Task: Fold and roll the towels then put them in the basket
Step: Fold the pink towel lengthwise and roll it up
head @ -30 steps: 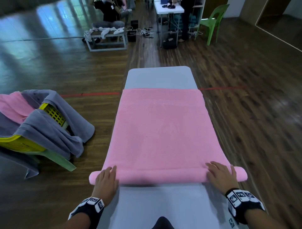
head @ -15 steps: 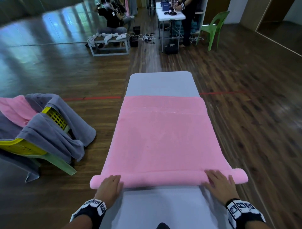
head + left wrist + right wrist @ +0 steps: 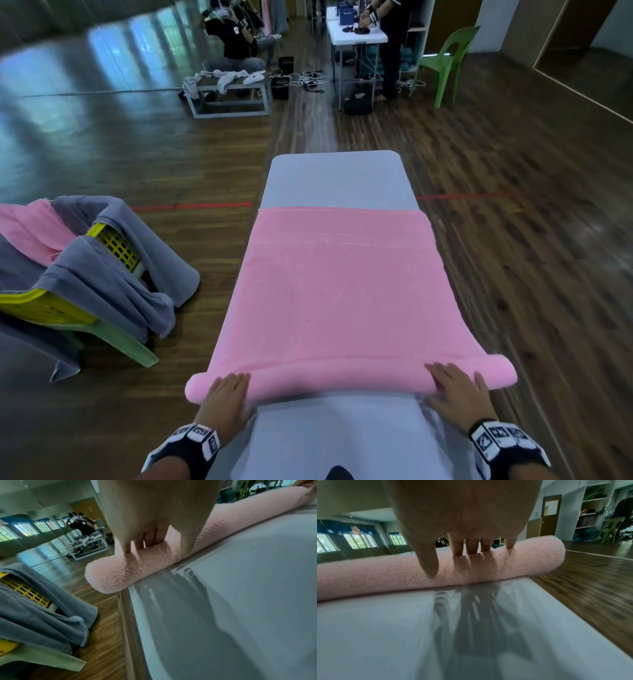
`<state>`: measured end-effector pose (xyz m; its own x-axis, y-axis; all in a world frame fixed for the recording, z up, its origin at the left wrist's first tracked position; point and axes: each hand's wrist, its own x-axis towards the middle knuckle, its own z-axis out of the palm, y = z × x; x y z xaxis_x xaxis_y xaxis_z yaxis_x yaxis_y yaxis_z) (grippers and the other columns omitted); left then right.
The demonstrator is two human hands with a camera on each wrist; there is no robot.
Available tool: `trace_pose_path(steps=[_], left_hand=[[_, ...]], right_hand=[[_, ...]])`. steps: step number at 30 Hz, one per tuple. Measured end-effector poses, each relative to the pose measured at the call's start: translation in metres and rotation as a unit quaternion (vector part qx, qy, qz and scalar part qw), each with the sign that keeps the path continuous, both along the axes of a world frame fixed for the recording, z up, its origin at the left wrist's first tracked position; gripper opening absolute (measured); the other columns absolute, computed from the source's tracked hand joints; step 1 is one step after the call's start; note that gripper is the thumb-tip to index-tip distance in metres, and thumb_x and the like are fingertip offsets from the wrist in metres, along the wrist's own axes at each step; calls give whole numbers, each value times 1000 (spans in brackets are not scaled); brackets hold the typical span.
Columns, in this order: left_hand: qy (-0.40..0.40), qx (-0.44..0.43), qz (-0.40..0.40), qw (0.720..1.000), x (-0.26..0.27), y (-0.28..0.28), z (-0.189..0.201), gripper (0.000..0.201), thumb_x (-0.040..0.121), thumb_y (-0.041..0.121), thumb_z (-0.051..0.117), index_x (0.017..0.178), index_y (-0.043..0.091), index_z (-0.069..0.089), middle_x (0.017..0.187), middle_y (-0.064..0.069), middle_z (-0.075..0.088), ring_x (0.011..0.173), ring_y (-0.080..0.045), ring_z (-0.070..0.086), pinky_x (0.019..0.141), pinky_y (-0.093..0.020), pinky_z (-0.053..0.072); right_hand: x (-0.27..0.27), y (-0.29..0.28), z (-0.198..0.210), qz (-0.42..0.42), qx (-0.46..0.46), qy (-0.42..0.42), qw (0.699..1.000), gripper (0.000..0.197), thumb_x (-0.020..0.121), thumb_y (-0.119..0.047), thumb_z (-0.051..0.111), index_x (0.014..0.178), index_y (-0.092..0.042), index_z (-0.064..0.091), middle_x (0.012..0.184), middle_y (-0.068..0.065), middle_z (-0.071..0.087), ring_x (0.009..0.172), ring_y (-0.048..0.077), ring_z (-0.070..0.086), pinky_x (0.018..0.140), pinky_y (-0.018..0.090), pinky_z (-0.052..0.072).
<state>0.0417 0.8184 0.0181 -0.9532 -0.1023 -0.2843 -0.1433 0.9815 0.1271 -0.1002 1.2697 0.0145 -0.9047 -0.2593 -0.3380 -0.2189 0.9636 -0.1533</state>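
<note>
A pink towel (image 3: 339, 294) lies along the grey table (image 3: 337, 174), its near end wound into a roll (image 3: 342, 377) across the table's width. My left hand (image 3: 227, 394) presses flat on the roll's left end (image 3: 126, 573), fingers straight over the top. On the right end (image 3: 522, 555) my right hand (image 3: 455, 387) rests the same way, with fingers (image 3: 471, 546) spread on the cloth and the thumb on the near side. A yellow basket (image 3: 113, 246) stands on the floor to the left, draped with grey towels (image 3: 102, 284) and a pink one (image 3: 30, 229).
The basket sits on a green plastic chair (image 3: 113, 339) close to the table's left edge (image 3: 126, 615). Both ends of the roll overhang the table's sides. Far back are a low bench (image 3: 227, 92), a white table (image 3: 356, 34), a green chair (image 3: 448, 58) and people.
Both hands have pushed the roll a little farther up the table, and the roll has grown slightly thicker. The head camera has tipped up a bit.
</note>
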Motion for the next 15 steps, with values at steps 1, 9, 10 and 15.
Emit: trace_pose_path(steps=[1,9,10,15], left_hand=[[-13,2,-9,1000,6,1,-2,50,49,34,74,95,16,65,83,4,66,70,-18,64,65,-29,54],[24,-46,-13,999,-19,-7,12,31,73,30,51,93,15,69,83,1,70,76,-22,68,63,-36,56],[-3,-46,-4,999,-19,-7,10,34,76,33,54,98,12,69,91,-2,71,82,-24,69,65,-38,57],[-62,-17,-29,998,-3,3,1,73,32,30,85,99,16,59,88,1,68,76,-22,67,64,-33,56]], right_hand=[[8,4,-6,8,-8,-3,1000,68,69,-48,69,132,-40,46,133,-14,54,127,16,50,105,60,30],[-25,-1,20,-20,13,-9,1000,46,93,-42,39,139,-41,39,144,-18,41,134,8,33,116,51,8],[-24,-2,18,-26,-3,-6,1000,48,96,-44,36,143,-39,34,148,-17,36,138,8,28,115,52,7],[6,4,8,-4,37,-27,999,57,85,-48,54,139,-38,39,142,-17,44,134,9,34,115,51,12]])
